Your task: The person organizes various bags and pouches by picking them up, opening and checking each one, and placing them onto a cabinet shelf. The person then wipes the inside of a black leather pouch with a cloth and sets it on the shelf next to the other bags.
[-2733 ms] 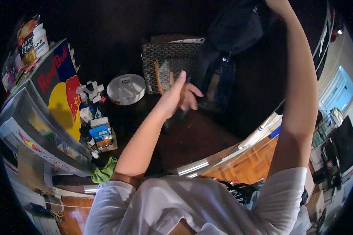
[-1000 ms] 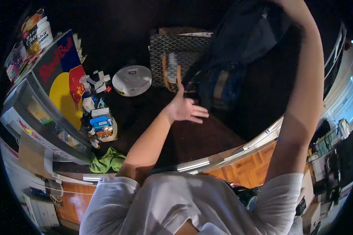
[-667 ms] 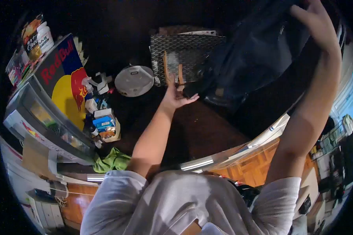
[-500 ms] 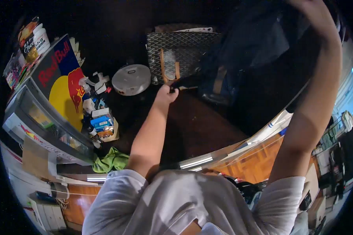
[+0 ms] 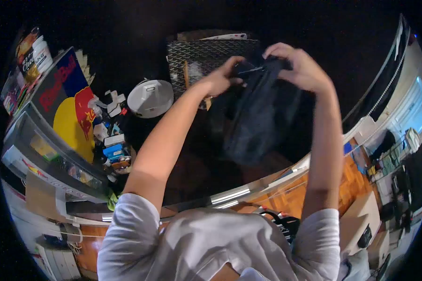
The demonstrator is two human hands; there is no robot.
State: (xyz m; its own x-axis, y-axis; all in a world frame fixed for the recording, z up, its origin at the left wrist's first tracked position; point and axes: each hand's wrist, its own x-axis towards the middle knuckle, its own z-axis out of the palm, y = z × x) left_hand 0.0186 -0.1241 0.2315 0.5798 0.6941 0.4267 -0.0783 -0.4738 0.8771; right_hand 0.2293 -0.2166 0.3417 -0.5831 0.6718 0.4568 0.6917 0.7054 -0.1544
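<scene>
A black fabric bag [image 5: 260,117], soft and slightly blurred, hangs between my hands over the dark surface. My left hand [image 5: 220,79] is curled at its upper left edge, thumb and fingers around the fabric. At the upper right, my right hand [image 5: 302,68] bends over the top of the bag, fingers and thumb on either side of the cloth. Behind them stands a patterned tote bag [image 5: 211,54] with a tan strap, partly covered by my left hand and the black bag. The black bag's far side is lost in the dark.
Left of the tote sits a round white lidded appliance [image 5: 150,98]. A Red Bull mini fridge [image 5: 56,140] stands at the left with bottles and packets on top. Small boxes [image 5: 115,152] cluster beside it. The table's light front edge [image 5: 267,185] curves below.
My right hand has come down and inward from the upper right to the bag's top. My left hand has moved up and right, from the strap-like dark piece to the bag's edge.
</scene>
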